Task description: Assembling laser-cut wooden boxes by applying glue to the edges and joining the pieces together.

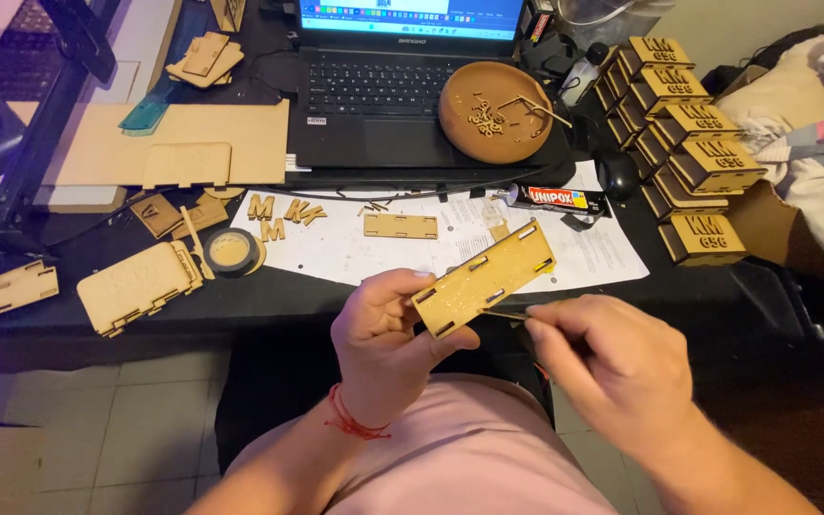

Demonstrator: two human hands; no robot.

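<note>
My left hand [388, 334] grips a flat rectangular wooden panel [484, 278] with small slots, tilted up to the right, just in front of the desk edge. My right hand [607, 358] pinches a thin stick [505, 314] whose tip touches the panel's lower edge. A red string is tied around my left wrist. A similar slotted wooden panel [401, 226] lies on the white paper sheets [355, 250] on the desk, with wooden letters [278, 215] to its left.
An open laptop [374, 91] carries a round wooden bowl [495, 112] of small cut pieces. A glue tube [555, 198] lies beside it. Several finished wooden boxes [689, 143] stand stacked at right. A tape roll [230, 251], wooden sheets [183, 143] and cut parts [135, 286] lie left.
</note>
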